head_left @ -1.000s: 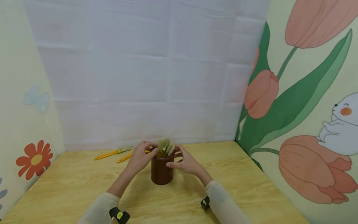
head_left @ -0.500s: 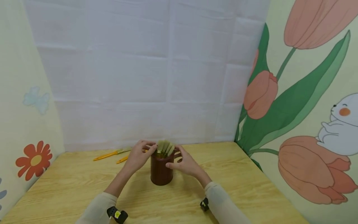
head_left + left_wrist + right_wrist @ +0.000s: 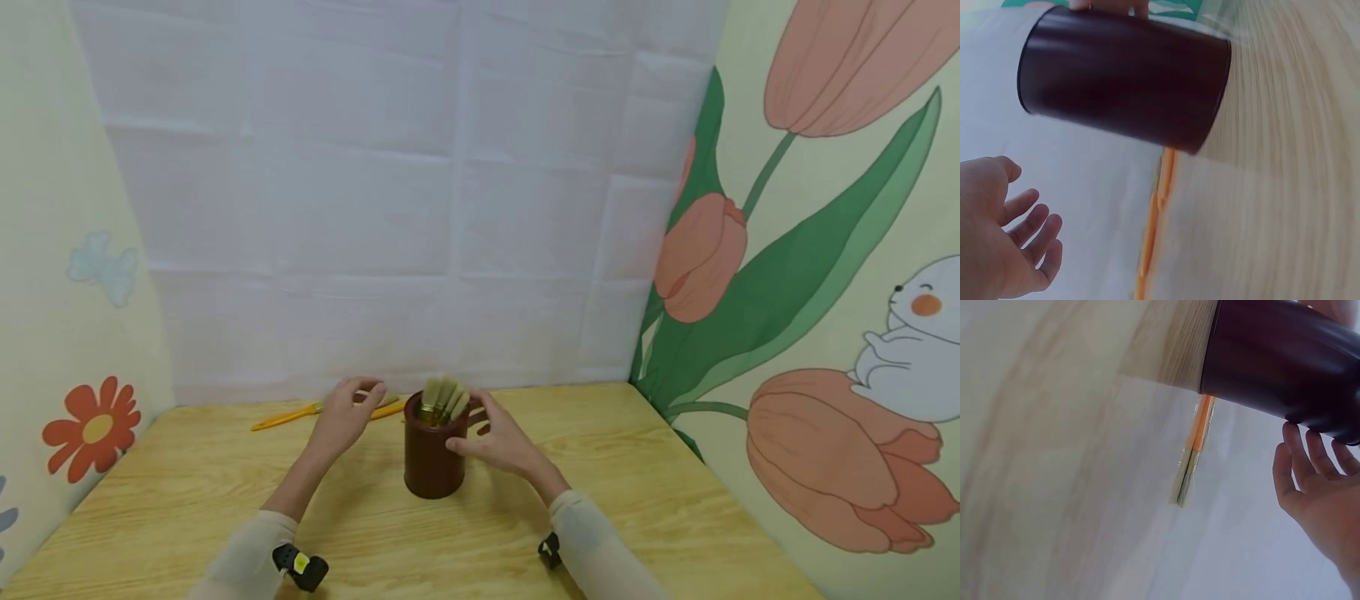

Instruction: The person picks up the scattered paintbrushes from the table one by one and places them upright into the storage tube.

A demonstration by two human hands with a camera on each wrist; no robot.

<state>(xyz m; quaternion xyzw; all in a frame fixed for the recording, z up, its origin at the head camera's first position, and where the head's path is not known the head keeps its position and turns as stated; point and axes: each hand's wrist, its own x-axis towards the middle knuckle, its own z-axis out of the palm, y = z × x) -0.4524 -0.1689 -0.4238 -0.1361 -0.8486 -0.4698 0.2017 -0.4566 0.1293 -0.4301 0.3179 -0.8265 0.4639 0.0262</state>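
A dark brown mug [image 3: 435, 462] stands upright on the table, with several paintbrushes [image 3: 442, 398] in it, pale bristles up. My right hand [image 3: 506, 437] holds the mug's right side near the rim, thumb at the front. Fingertips [image 3: 1294, 419] of that hand meet the mug wall in the right wrist view. My left hand [image 3: 345, 421] is apart from the mug, to its left, with fingers loosely bent and nothing in them. Beyond it lie more paintbrushes with orange handles [image 3: 288, 417], partly hidden by the hand. They also show as orange handles [image 3: 1150, 234] in the left wrist view.
The wood-grain table [image 3: 525, 525] meets a creased white sheet [image 3: 360, 208] at the back. Side walls carry printed tulips [image 3: 701, 258] and a red flower [image 3: 93, 429]. Both wrists wear small black devices [image 3: 300, 567].
My left hand has let go of the paintbrushes in the mug and moved left, away from it. Those brushes now lean together toward the right. The right hand stays on the mug.
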